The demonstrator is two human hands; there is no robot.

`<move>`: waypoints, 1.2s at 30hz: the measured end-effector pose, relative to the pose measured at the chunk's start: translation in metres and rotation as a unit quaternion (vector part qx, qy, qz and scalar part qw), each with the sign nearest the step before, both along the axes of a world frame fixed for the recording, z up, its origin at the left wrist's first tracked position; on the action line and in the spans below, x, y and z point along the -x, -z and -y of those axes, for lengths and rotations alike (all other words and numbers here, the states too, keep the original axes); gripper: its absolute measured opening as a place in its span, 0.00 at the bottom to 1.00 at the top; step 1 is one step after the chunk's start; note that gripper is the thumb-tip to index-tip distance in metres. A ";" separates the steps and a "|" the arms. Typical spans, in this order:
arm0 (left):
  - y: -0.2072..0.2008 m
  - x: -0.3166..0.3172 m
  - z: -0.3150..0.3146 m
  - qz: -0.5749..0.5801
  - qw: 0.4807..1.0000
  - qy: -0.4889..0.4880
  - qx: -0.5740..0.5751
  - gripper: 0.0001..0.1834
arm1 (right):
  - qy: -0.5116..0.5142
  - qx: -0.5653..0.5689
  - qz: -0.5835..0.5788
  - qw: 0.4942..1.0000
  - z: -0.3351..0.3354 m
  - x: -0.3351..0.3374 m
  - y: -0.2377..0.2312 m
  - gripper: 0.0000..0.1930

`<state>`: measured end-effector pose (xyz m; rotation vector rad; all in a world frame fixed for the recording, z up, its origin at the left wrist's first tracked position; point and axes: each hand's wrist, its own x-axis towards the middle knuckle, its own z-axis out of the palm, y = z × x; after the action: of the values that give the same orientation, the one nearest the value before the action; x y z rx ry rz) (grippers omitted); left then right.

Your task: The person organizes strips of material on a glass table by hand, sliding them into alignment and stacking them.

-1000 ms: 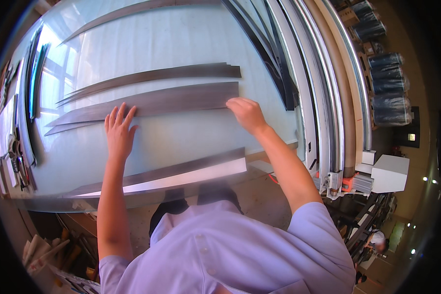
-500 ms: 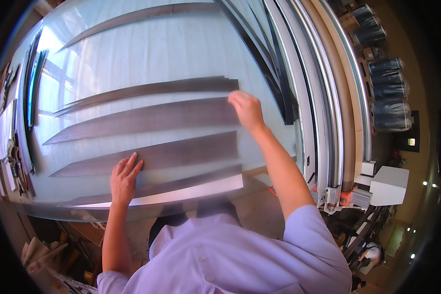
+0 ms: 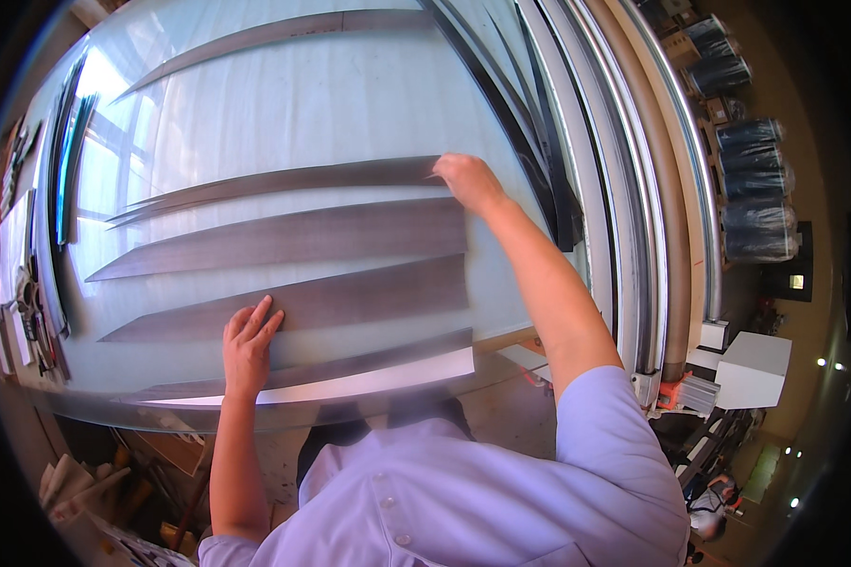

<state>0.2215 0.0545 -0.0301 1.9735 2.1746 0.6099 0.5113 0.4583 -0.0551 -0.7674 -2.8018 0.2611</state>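
Note:
My left hand (image 3: 248,348) rests with its fingers stretched out on the near edge of a wide, dark tapered sheet (image 3: 369,292). My right hand (image 3: 468,180) is closed in a pinch at the right end of a narrow dark strip (image 3: 331,177), which lies with at least one more thin strip under or beside it. Between the two hands' pieces lies another wide tapered sheet (image 3: 284,233). Nearest my body, a dark strip (image 3: 350,360) runs along a white strip (image 3: 388,375) at the table's front edge.
A long curved dark strip (image 3: 284,30) crosses the far part of the pale glossy table (image 3: 312,104). Black bars (image 3: 529,142) lie at the right beside long metal rollers (image 3: 633,170). Tools and thin strips (image 3: 28,312) line the left edge. Plastic-wrapped rolls (image 3: 759,231) stand farther right.
My right hand has moved slightly away from me, from the wide sheet's far right corner to the narrow strip's end, and now pinches there. My left hand stays on its sheet.

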 end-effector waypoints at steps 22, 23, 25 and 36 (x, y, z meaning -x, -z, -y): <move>-0.040 -0.077 -0.058 0.135 0.965 0.004 0.225 0.12 | 0.243 0.450 -0.228 0.828 0.226 -0.079 -0.047 0.08; -0.041 -0.077 -0.070 0.197 0.943 -0.037 0.266 0.12 | 0.268 0.457 -0.207 0.822 0.211 -0.082 -0.047 0.10; -0.035 -0.082 -0.095 0.285 0.912 -0.066 0.287 0.13 | 0.225 0.301 -0.165 0.912 0.182 -0.106 -0.016 0.15; -0.010 -0.107 -0.156 0.191 0.889 -0.037 0.414 0.14 | 0.174 0.224 -0.108 0.953 0.163 -0.123 0.000 0.20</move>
<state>0.3285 0.2101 -0.0201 1.2004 1.8116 0.0224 0.6346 0.2949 -0.0548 -1.2255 -2.3671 0.8751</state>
